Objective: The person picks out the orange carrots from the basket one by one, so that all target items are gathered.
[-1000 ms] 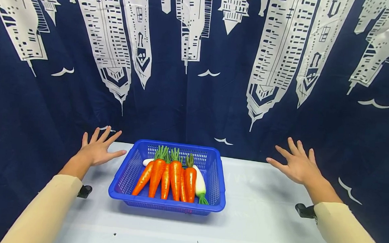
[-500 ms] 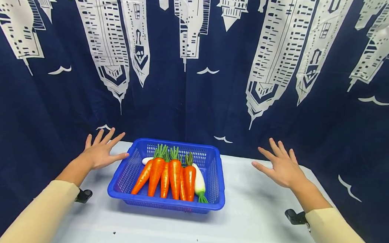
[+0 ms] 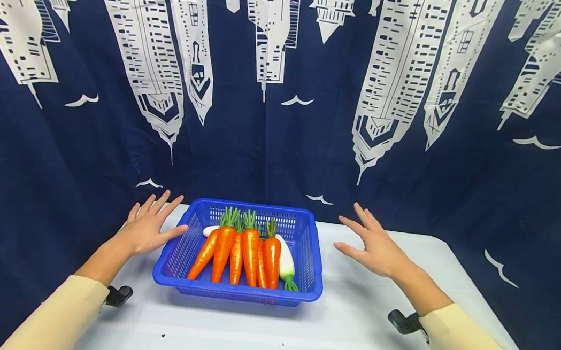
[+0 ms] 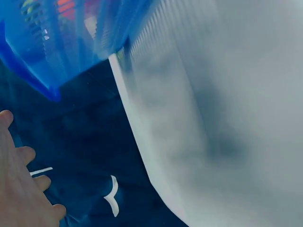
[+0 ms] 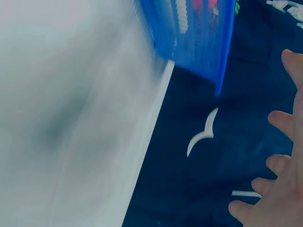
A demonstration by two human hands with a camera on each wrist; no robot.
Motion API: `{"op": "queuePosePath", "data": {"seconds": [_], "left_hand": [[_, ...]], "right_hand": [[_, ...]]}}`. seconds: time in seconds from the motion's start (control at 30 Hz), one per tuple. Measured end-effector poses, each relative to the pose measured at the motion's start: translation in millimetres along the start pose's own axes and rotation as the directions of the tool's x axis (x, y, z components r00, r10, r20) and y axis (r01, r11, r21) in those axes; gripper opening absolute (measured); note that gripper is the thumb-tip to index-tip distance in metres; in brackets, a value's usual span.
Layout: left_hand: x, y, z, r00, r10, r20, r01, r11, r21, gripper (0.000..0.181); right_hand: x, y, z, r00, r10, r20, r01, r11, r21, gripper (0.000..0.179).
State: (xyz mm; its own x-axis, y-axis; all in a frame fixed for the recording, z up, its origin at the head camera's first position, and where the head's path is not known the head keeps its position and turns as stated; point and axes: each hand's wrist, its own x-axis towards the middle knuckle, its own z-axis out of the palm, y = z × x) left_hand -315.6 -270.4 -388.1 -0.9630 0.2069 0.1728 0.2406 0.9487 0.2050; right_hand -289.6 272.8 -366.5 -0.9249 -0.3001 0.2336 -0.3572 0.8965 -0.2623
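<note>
A blue plastic basket (image 3: pixel 237 293) stands on the white table, holding several orange carrots (image 3: pixel 250 251) with green tops. A white radish (image 3: pixel 286 258) lies at the right of the carrots, and a white rounded end (image 3: pixel 209 230) pokes out behind them at the left. My left hand (image 3: pixel 144 231) hovers by the basket's left side, fingers spread, its thumb near the rim. To the right of the basket, apart from it, my right hand (image 3: pixel 377 248) hangs in the air with fingers extended. Both hands hold nothing. The wrist views show the basket's outer walls (image 4: pixel 61 52) beside the hands.
The white table (image 3: pixel 349 318) reaches back to a dark blue cloth (image 3: pixel 306 155) printed with white buildings and birds. A small dark speck (image 3: pixel 163 335) lies near the table's front. Black wrist devices (image 3: pixel 404 322) sit below both sleeves.
My right hand has moved left toward the basket. The left hand has shifted slightly right and down, closer to the basket's rim. The basket's contents look the same.
</note>
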Motion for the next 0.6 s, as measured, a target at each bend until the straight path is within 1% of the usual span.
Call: {"op": "queuePosePath", "data": {"seconds": [0.17, 0.3, 0.37, 0.47, 0.6], "left_hand": [[-4.3, 3.0, 5.2, 0.999, 0.013, -0.047, -0.015, 0.998, -0.053, 0.085], [-8.7, 6.4, 8.4, 0.997, 0.028, -0.074, -0.037, 0.992, -0.123, 0.084], [-10.6, 8.5, 9.3, 0.996, 0.031, -0.078, -0.044, 0.985, -0.165, 0.084], [-11.9, 10.3, 11.1, 0.997, 0.033, -0.068, -0.048, 0.97, -0.239, 0.084], [-13.0, 15.2, 11.3, 1.0, 0.021, -0.012, -0.024, 0.945, -0.327, 0.084]], "right_hand": [[1.7, -18, 7, 1.0, -0.016, 0.005, 0.016, 0.996, 0.093, 0.078], [2.5, -33, 12, 0.999, -0.04, 0.012, 0.038, 0.985, 0.171, 0.073], [3.2, -40, 14, 0.999, -0.051, 0.014, 0.048, 0.979, 0.201, 0.072], [4.9, -49, 17, 0.998, -0.067, 0.016, 0.062, 0.968, 0.241, 0.07], [7.2, -60, 20, 0.996, -0.088, 0.017, 0.08, 0.955, 0.284, 0.068]]}}
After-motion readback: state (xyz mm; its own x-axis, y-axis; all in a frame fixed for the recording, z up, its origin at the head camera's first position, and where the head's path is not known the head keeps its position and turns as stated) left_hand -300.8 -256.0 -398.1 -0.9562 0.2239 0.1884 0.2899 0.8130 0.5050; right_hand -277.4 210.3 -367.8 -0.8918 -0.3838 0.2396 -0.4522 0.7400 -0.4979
